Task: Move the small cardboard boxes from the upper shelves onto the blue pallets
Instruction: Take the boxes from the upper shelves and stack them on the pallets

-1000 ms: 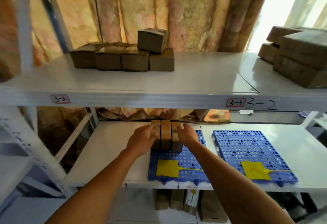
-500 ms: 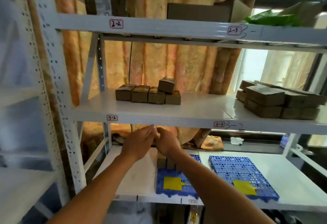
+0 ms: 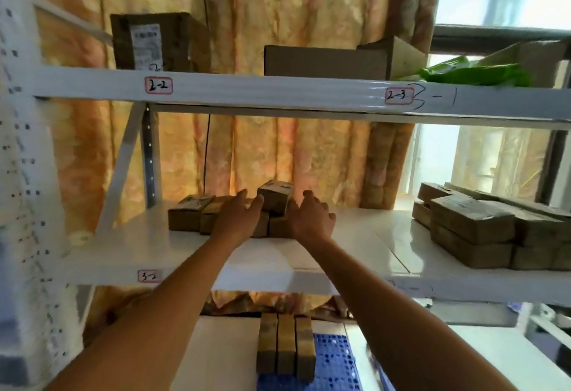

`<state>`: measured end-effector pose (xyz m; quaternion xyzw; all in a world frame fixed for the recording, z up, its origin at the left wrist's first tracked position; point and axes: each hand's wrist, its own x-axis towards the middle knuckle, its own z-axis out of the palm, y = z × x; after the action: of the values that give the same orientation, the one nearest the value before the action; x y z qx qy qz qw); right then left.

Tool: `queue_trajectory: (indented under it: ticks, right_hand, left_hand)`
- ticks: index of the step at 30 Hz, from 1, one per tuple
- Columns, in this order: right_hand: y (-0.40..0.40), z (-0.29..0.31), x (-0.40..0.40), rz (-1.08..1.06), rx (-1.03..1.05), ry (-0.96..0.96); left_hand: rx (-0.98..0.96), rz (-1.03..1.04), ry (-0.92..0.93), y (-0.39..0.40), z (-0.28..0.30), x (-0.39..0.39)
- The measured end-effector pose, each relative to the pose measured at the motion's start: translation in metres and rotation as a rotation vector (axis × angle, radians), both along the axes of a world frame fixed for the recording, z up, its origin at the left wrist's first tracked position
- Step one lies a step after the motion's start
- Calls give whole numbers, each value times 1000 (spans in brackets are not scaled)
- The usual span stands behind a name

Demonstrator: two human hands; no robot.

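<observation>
STEP: reach for next pick | left hand (image 3: 239, 217) and right hand (image 3: 310, 219) spread, empty, flanking top small cardboard box (image 3: 275, 194) on middle shelf (image 3: 123, 254) | three boxes (image 3: 285, 349) on blue pallet (image 3: 335, 366) below | NEXT: likely close both palms on box sides.

A row of small brown boxes (image 3: 197, 217) sits on the upper shelf (image 3: 129, 251) with one box (image 3: 275, 195) on top, and three boxes (image 3: 285, 346) stand side by side on the blue pallet (image 3: 333, 366).

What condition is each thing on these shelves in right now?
left hand: open, reaching at the boxes
right hand: open, reaching, empty
top box: closed, stacked on the row
three boxes: upright, on the blue pallet
big box: flap open
</observation>
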<state>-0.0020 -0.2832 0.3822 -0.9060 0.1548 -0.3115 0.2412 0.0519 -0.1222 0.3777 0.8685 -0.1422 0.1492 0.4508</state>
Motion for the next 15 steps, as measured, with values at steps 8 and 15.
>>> queue_trajectory:
  ticks: [8,15]
  right_hand:
    - [-4,8,75,-40,87,70]
    - [0,15,48,116,361,-274]
  left_hand:
    - [172,169,-17,-38,14,74]
    - [-249,78,-194,-51,22,29]
